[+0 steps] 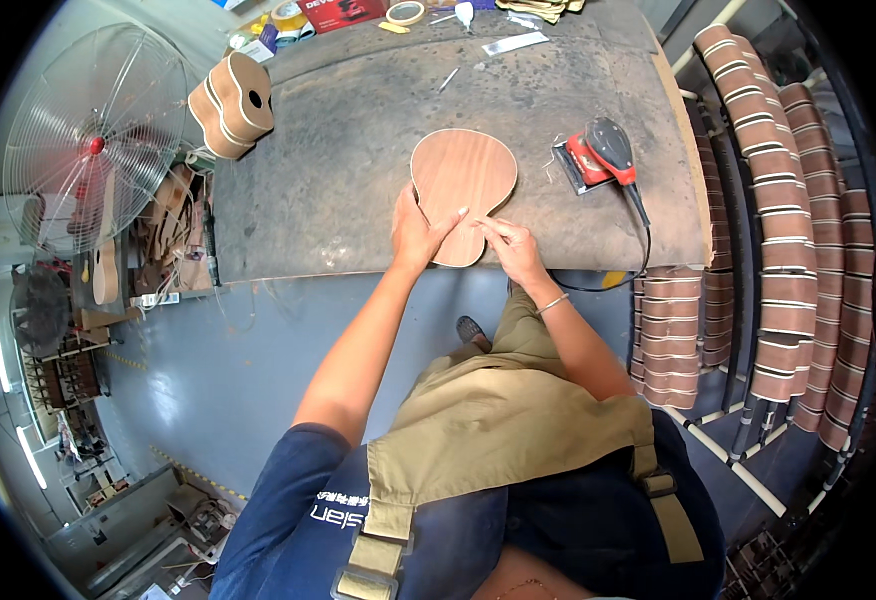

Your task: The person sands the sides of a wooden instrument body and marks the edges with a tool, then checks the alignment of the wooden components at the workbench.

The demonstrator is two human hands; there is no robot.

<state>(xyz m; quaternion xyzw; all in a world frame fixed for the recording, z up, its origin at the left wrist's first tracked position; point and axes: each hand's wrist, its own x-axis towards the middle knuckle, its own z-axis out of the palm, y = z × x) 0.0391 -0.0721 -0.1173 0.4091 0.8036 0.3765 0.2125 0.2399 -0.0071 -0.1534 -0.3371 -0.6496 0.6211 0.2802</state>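
Note:
A small wooden guitar body [466,165] with pale edging lies at the table's near edge, its reddish face up. My left hand [417,232] is closed round its left side, thumb resting on the face. Near the lower right side of that face, my right hand [510,243] has its fingers pressed together at the surface; whether something small is between them I cannot make out. To the right sits a red and dark grey sander [603,150], its cord hanging over the front edge.
The worktable [318,200] holds another guitar body [233,105] at left, a pencil [449,79], a flat strip [514,43] and tape rolls [405,12]. A large fan [68,175] stands left. Racks with striped padded bars [768,250] line the right side.

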